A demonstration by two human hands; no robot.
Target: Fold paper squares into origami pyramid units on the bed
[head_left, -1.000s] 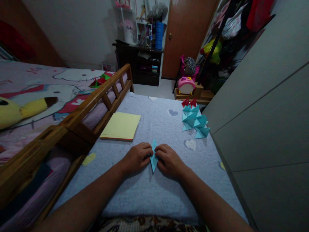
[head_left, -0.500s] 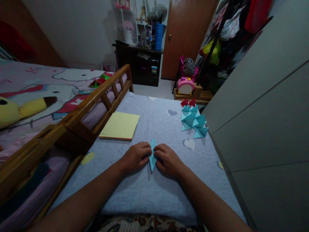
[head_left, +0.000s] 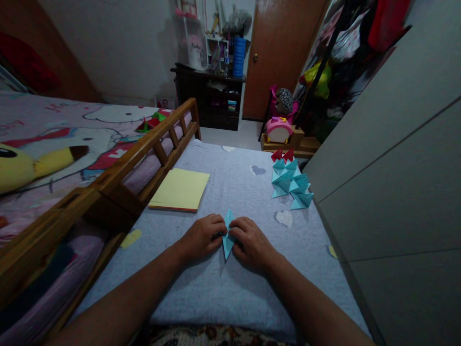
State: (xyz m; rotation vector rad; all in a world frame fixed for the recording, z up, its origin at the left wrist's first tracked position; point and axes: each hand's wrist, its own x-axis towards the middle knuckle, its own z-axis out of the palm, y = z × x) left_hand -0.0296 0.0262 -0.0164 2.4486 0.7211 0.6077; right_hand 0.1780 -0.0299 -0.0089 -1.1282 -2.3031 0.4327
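A light-blue sheet of origami paper [head_left: 227,240], folded into a narrow diamond, lies in front of me with its points facing away from and toward me. My left hand [head_left: 205,234] pinches its left edge with curled fingers. From the other side, my right hand [head_left: 251,240] grips the right edge, fingertips close to those of the left. The fingers cover the diamond's middle. Beyond my left hand rests a stack of square paper [head_left: 180,190], yellow on top. Several folded blue paper pieces [head_left: 284,180] stand grouped at the far right, with red folded pieces [head_left: 283,154] behind them.
A bed with a pale blue heart-patterned sheet [head_left: 237,283] is the work surface. A wooden rail [head_left: 144,151] borders it on the left, and a pale cabinet wall [head_left: 389,192] on the right. A yellow plush toy [head_left: 43,166] lies past the rail.
Both hands keep their hold on the blue paper and have barely moved. The whole view has shifted slightly, so everything sits a little lower.
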